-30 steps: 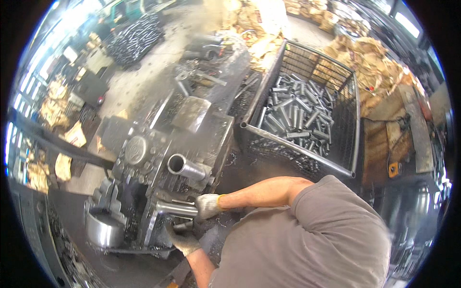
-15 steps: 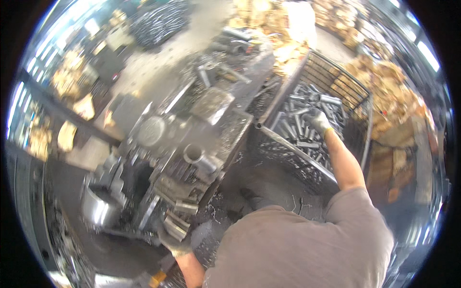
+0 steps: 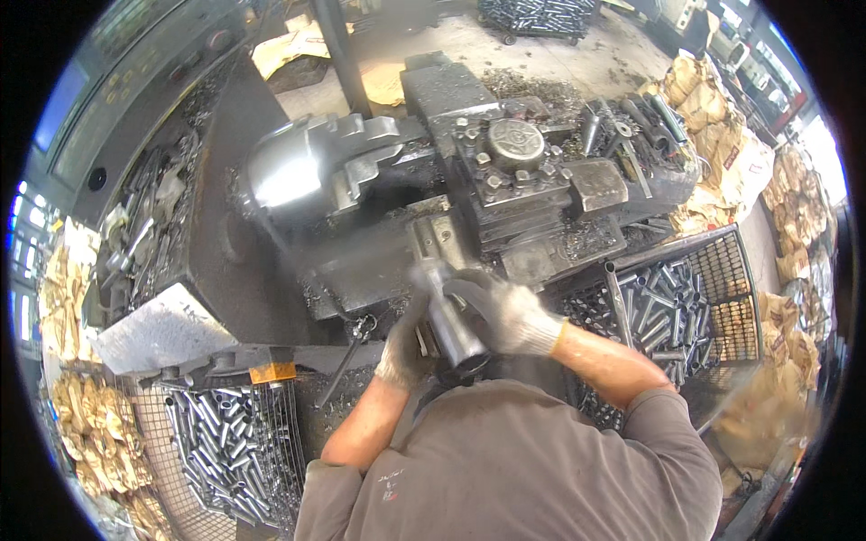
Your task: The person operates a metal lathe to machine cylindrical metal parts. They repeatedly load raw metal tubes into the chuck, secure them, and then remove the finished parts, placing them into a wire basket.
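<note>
We note a pale, grey-looking floor [image 3: 618, 52] across the far side of the room, scattered with dark debris. A dark upright post [image 3: 338, 59] stands left of centre, with tan sheeting [image 3: 293, 50] just beside it. At the far end we see a wheeled rack [image 3: 539, 16], fully loaded. We record brown sacks [image 3: 794, 216] heaped along the right side and a second pile of sacks [image 3: 95, 424] at lower left. Bright window panes [image 3: 25, 203] line the left edge, white tinged with blue; strong white light [image 3: 818, 144] enters at the right edge. We find the lower right blurred, its details unreadable.
</note>
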A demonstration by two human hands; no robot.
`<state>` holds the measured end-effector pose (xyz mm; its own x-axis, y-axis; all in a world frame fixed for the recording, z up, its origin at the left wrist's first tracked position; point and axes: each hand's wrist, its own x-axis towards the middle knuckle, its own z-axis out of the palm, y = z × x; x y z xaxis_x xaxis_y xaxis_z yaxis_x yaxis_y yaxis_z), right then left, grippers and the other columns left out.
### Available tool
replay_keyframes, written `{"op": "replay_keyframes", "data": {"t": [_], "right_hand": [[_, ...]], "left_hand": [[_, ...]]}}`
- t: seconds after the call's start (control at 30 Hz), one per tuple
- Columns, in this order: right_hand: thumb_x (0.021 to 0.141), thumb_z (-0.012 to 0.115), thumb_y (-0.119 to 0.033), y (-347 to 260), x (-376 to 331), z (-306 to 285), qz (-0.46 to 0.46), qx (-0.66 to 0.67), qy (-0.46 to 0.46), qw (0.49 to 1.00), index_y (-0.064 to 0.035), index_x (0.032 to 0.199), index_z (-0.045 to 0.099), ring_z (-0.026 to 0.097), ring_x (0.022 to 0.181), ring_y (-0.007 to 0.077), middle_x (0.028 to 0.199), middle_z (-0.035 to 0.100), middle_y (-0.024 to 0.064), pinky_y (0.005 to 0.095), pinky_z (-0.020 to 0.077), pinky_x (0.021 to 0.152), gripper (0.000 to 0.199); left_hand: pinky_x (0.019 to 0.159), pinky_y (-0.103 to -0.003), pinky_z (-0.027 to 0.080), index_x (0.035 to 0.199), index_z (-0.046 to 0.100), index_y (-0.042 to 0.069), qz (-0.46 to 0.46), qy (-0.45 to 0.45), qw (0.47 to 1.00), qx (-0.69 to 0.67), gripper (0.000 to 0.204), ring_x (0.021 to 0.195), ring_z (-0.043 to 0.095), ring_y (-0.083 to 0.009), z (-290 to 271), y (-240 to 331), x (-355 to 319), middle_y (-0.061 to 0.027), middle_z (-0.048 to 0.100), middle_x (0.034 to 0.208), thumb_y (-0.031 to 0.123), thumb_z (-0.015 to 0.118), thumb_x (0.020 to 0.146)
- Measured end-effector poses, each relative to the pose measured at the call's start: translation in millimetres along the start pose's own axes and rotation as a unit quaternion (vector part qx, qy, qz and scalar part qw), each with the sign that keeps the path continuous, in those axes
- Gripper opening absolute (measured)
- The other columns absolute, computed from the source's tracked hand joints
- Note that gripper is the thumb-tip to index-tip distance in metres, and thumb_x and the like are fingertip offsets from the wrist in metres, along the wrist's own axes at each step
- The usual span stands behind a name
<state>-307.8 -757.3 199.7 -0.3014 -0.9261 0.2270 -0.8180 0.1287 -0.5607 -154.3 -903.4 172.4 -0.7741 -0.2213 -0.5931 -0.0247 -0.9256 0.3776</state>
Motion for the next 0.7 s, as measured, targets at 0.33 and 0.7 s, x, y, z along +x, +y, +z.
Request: {"op": "replay_keyframes", "data": {"t": [0.33,0.7], "right_hand": [[0.09,0.077,-0.028,16.4,68.2,23.2,0.159,0.212,-0.048,0.963,-0.004,0.117,0.073,0.074,0.083,0.0228,0.097,0.076,0.0102,0.0433,0.0589,0.073,0.036],[0.075,0.088,-0.024,-22.1,177.8,-115.7,0.059,0.15,-0.065,0.985,-0.0049,0.147,0.053,0.073,0.117,0.032,0.13,0.071,0.0206,0.0422,0.059,0.101,0.083]], "left_hand": [[0.081,-0.048,0.064,0.121,0.066,0.004,0.238,0.0,0.971,-0.007,0.059,0.09,0.075,-0.0316,-72.9,62.7,38.2,-0.0158,0.075,0.101,0.06,0.054,0.107],[0.115,-0.048,0.048,0.155,0.049,0.005,0.469,-0.05,0.858,0.206,0.07,0.136,0.06,-0.0291,80.0,172.7,66.1,-0.0159,0.062,0.147,0.056,0.044,0.106]]}}
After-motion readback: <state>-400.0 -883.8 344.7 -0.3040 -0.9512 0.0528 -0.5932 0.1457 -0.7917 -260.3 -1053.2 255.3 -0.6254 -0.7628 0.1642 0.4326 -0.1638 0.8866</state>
